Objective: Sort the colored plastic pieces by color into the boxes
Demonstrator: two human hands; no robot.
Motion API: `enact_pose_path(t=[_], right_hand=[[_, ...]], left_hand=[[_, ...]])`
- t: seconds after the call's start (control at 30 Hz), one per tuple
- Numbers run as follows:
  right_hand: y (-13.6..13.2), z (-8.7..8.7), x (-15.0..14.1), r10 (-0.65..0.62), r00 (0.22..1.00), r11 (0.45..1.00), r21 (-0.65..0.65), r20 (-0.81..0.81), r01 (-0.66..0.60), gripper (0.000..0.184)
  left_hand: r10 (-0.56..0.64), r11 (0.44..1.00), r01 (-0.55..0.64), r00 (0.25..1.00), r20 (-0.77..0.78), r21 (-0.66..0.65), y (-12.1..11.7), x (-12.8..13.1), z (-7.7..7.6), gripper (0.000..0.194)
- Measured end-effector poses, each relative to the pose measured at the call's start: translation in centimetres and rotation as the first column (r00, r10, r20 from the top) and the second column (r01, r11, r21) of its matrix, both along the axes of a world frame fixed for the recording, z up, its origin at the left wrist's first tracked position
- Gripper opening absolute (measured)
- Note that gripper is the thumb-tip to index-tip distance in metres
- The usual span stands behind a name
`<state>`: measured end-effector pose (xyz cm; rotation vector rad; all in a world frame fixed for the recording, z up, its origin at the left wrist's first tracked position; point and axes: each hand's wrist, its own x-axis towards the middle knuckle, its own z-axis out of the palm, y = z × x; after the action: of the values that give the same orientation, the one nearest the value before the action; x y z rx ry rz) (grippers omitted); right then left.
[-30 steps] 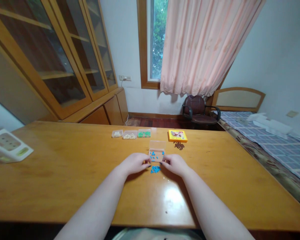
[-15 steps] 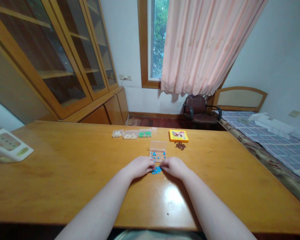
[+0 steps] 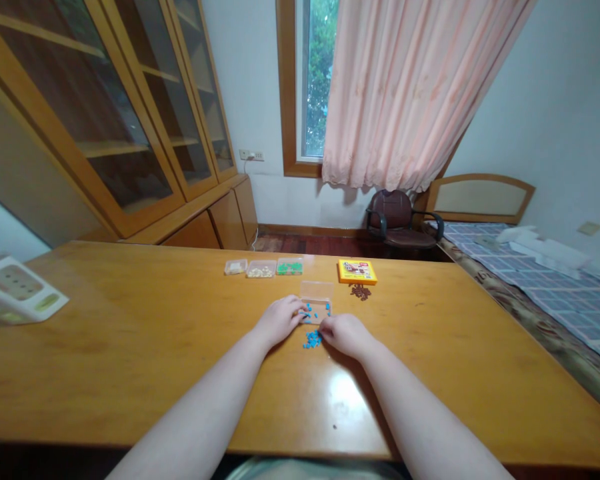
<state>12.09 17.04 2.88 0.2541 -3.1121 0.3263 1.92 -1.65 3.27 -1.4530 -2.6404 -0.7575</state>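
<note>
- Left hand (image 3: 281, 319): rests on the wooden table (image 3: 130, 347), fingers curled narrow, fingertips at the left edge of the small clear box (image 3: 316, 305). Whether a piece is pinched between them cannot be told.
- Right hand (image 3: 347, 333): lies palm down just right of the loose blue pieces (image 3: 311, 340), fingers bent close together and touching or almost touching the pile (contact is too small to confirm).
- Small clear box: stands open at mid-table, directly beyond both hands, lid tilted up at the far side; several blue pieces lie inside.
- Loose blue pieces: a small heap on the table, between the two hands and just in front of the box.
- Row of three clear containers (image 3: 263, 268): further back and left, holding white, cream and green contents.
- Yellow box (image 3: 357, 271): further back and right, with a heap of brown pieces (image 3: 360, 291) just in front of it.
- White device (image 3: 15, 298): at the table's left edge, well apart from the hands.
</note>
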Motion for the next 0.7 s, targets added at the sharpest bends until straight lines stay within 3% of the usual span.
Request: enact_pose_path(t=[0.23,0.47,0.7], right_hand=[[0.0,0.3,0.1,0.049,0.998,0.997,-0.067,0.031,-0.047,0.027],[-0.3,0.3,0.1,0.022,0.999,0.999,-0.031,0.032,-0.021,0.026],[-0.1,0.0,-0.2,0.050,0.998,0.997,-0.065,0.024,-0.048,0.026]], left_hand=[[-0.126,0.991,0.122,0.989,-0.081,-0.047,-0.3,-0.1,-0.5,0.017],[-0.039,0.997,0.035,0.997,-0.061,-0.068,0.4,-0.8,-1.8,0.016],[0.040,0.997,-0.045,0.997,-0.067,-0.066,1.4,-0.6,-1.9,0.013]])
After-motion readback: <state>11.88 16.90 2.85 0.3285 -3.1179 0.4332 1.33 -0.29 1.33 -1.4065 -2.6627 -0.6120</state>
